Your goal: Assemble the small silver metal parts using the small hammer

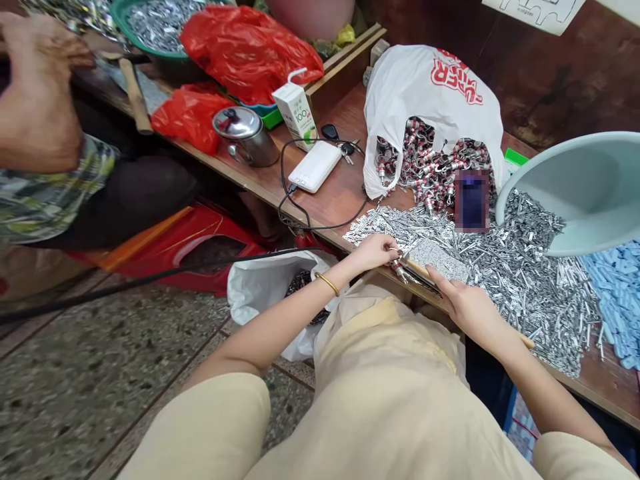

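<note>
My left hand is closed in a pinch at the table's front edge. Between its fingertips hangs a small red-and-silver metal fitting. Just to its right, my right hand grips a wooden-handled tool, whose handle runs back beneath the wrist. The tool's far end lies close to the left fingertips and is too small to make out. Behind both hands sits a speckled grey block, with loose silver metal strips heaped around it.
A white plastic bag spills red-and-silver fittings. A grey-green basin leans at right by blue pieces. At left are a power bank with cable, a drink carton, a metal mug and a co-worker's arm. A white sack stands below.
</note>
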Action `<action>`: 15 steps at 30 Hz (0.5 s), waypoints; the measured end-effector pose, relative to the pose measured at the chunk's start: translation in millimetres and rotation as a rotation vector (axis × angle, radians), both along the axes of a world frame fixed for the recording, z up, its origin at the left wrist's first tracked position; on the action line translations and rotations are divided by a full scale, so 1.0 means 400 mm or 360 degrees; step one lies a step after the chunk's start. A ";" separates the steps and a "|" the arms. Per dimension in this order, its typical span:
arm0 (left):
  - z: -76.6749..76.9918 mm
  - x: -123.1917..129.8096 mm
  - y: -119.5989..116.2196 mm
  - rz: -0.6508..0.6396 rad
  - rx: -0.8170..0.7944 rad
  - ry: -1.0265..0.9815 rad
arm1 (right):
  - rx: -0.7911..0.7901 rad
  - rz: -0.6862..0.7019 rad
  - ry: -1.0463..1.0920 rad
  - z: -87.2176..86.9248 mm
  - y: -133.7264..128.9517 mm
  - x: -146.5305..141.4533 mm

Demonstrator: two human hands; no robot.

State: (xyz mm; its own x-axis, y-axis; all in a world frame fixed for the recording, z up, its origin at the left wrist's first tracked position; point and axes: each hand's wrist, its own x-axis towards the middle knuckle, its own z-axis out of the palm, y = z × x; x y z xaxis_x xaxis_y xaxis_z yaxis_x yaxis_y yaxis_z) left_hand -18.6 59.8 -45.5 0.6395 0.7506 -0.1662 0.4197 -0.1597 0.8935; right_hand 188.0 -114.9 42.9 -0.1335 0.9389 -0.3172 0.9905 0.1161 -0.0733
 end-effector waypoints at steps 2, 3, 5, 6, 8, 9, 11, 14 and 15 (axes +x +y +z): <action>0.004 -0.003 0.005 -0.0039 -0.0019 -0.0010 | 0.0017 0.0000 0.0060 0.003 0.002 0.005; 0.006 -0.004 0.007 -0.0063 -0.0021 -0.0012 | 0.0035 -0.0005 0.0089 0.005 0.003 0.009; 0.011 -0.004 0.009 -0.0101 -0.0009 -0.0005 | 0.0085 -0.0020 0.0124 0.008 0.004 0.016; 0.014 -0.003 0.010 -0.0113 -0.0002 0.0005 | 0.0108 -0.0027 0.0127 0.009 0.005 0.018; 0.019 -0.002 0.010 -0.0138 0.0010 0.0024 | 0.0126 -0.0036 0.0098 0.007 0.007 0.019; 0.021 -0.002 0.011 -0.0147 0.0014 0.0029 | 0.0115 -0.0030 0.0080 0.006 0.008 0.018; 0.024 -0.001 0.011 -0.0162 0.0016 0.0034 | 0.0091 -0.0014 0.0061 0.003 0.011 0.014; 0.023 -0.001 0.015 -0.0170 0.0021 0.0027 | 0.0130 -0.0024 0.0082 0.004 0.018 0.007; 0.022 -0.002 0.016 -0.0171 0.0025 0.0029 | 0.0142 -0.0036 0.0081 0.003 0.020 0.004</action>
State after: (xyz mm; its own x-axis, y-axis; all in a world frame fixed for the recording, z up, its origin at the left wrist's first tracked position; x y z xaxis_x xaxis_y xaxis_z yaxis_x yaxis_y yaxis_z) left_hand -19.3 66.3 -36.7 0.7135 0.6804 -0.1670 0.4153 -0.2188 0.8830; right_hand 189.7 -106.9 44.1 -0.1255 0.9661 -0.2256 0.9883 0.1018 -0.1139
